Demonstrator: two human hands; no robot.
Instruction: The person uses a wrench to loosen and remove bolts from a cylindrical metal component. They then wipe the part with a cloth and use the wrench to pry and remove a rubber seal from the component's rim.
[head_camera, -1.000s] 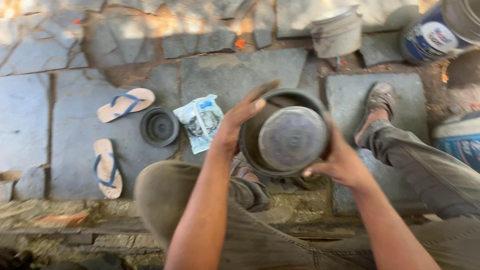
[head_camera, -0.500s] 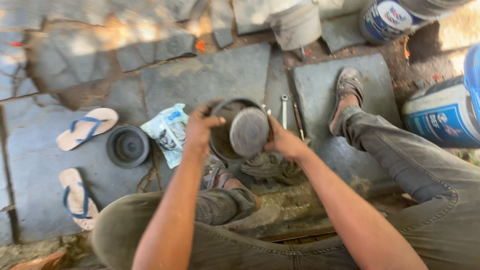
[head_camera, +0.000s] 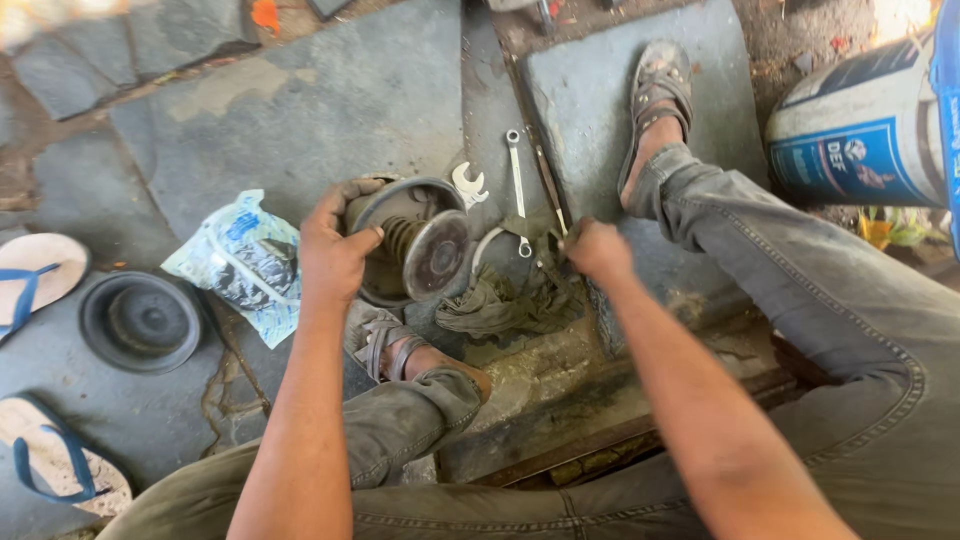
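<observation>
The left hand (head_camera: 335, 250) has its fingers closed around the rim of a round metal part (head_camera: 408, 240), held above the stone floor (head_camera: 300, 110). The right hand (head_camera: 597, 250) pinches a thin tool (head_camera: 545, 180) beside a dirty rag (head_camera: 500, 300). Further away lies a wrench (head_camera: 514, 180).

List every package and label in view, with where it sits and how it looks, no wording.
Crumpled clear plastic pouch with blue print: on the stone floor, just left of the left hand, dark contents inside.
Round white bucket with a blue label band: upper right, beside the person's knee.
No signs or screens.
</observation>
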